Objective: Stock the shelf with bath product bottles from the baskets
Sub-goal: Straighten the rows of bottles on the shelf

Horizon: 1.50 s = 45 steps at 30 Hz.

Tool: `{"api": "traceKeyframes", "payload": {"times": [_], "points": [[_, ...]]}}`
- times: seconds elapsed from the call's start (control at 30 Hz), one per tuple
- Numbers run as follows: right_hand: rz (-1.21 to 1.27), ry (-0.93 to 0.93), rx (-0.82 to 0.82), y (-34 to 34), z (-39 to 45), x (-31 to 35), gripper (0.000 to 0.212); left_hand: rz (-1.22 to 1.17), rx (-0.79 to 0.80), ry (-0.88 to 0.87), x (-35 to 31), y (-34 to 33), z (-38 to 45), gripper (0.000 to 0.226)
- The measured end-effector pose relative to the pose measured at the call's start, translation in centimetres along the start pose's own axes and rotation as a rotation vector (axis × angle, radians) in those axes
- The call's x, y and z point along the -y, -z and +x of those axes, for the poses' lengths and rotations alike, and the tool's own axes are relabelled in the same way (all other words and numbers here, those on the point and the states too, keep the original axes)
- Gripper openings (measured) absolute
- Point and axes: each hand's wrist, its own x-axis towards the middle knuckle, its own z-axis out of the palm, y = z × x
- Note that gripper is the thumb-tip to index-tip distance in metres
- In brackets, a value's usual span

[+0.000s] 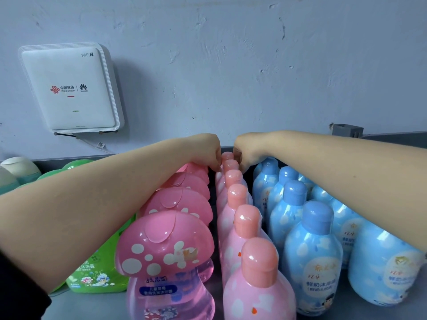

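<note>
A: So, where are the hands?

B: Both are reaching to the far end of the shelf [97,303]. My left hand [208,150] and right hand [248,150] sit either side of the farthest pink bottle [227,156] in the middle row, fingers curled in around its salmon cap. Whether they truly grip it I cannot tell; the fingertips are hidden behind the knuckles.

A: And the stock?

B: Rows run from near to far. The pink bottles with salmon caps [258,285] form the centre row. Just left stand the mushroom-capped pink bottles [166,248], then green bottles [97,273] partly hidden under my left forearm. Right of centre are the blue bottles [312,257], my right forearm passing over them.

A: Anything else?

B: A white router [69,86] on the wall, far left.
</note>
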Motion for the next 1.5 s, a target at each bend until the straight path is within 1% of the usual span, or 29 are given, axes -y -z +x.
{"api": "traceKeyframes", "payload": {"times": [0.17, 0.27, 0.4, 0.5, 0.67, 0.87, 0.97, 1.07, 1.13, 1.27, 1.43, 1.5], "points": [[0.014, 0.011, 0.027, 0.2, -0.3, -0.1, 0.036, 0.003, 0.005, 0.010, -0.2, 0.1, -0.2, 0.030], [-0.001, 0.014, 0.038, 0.4, -0.5, 0.0, 0.035, -0.002, 0.005, 0.012, -0.2, 0.3, -0.7, 0.013], [-0.028, 0.007, 0.005, 1.4, -1.3, 0.1, 0.032, -0.029, -0.066, 0.006, 0.3, 1.4, -1.6, 0.020], [-0.035, -0.014, -0.068, 2.8, -2.7, -0.3, 0.034, -0.048, -0.157, 0.021, 0.5, 2.8, -2.8, 0.020], [0.104, 0.014, -0.226, 4.4, -6.2, -0.9, 0.029, -0.093, -0.268, 0.024, -0.3, 4.4, -5.9, 0.022], [0.217, 0.081, -0.380, 3.1, -11.0, -0.5, 0.027, -0.090, -0.419, 0.009, -2.4, 4.0, -9.8, 0.020], [0.213, 0.063, -0.441, 2.2, -13.2, -0.7, 0.028, -0.084, -0.476, -0.008, -3.4, 3.2, -11.8, 0.019], [0.193, 0.050, -0.573, 2.0, -15.1, -0.9, 0.026, -0.068, -0.501, -0.044, -4.3, 2.7, -13.7, 0.018], [0.194, 0.044, -0.627, 1.8, -16.4, -0.9, 0.025, -0.064, -0.532, -0.067, -5.0, 2.6, -14.7, 0.019], [0.208, 0.053, -0.627, 0.8, -18.7, -0.7, 0.023, -0.117, -0.601, -0.098, -6.7, 2.5, -16.4, 0.019], [0.238, 0.094, -0.609, -1.1, -20.7, -0.4, 0.021, -0.200, -0.574, -0.057, -6.7, 1.3, -17.8, 0.017], [0.235, 0.117, -0.597, -1.6, -20.9, 0.1, 0.021, -0.203, -0.536, -0.036, -6.4, 0.6, -18.3, 0.016]]}}
